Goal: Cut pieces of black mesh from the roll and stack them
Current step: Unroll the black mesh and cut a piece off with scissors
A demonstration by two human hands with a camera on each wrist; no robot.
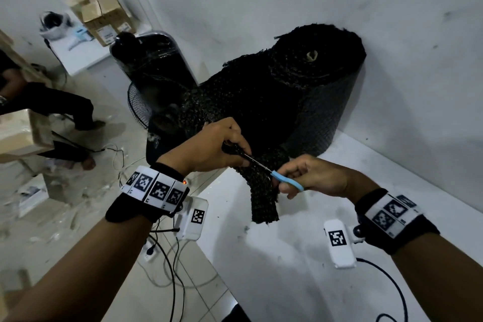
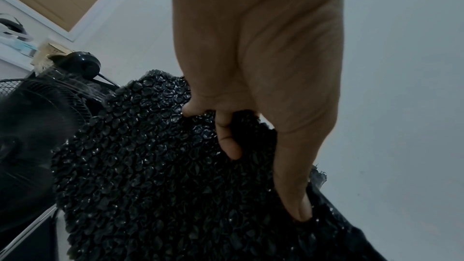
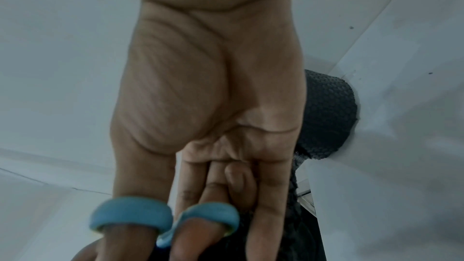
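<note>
1. The roll of black mesh (image 1: pixel 308 91) stands on the white surface (image 1: pixel 326 256), against the wall, with its loose end pulled out toward the person.
2. The left hand (image 1: pixel 217 146) grips the pulled-out mesh from above; in the left wrist view its fingers (image 2: pixel 227 136) curl into the material and bunch it.
3. The right hand (image 1: pixel 313 175) holds the blue-handled scissors (image 1: pixel 277 172), with the thumb and one finger through the two loops (image 3: pixel 130 213).
4. The scissors lie between the two hands, and the blades point to the left hand, across the mesh.
5. Below the scissors a narrow strip of mesh (image 1: pixel 261 196) hangs down over the surface.
6. The blades seem partly open, but the head view is too dark to be sure.
</note>
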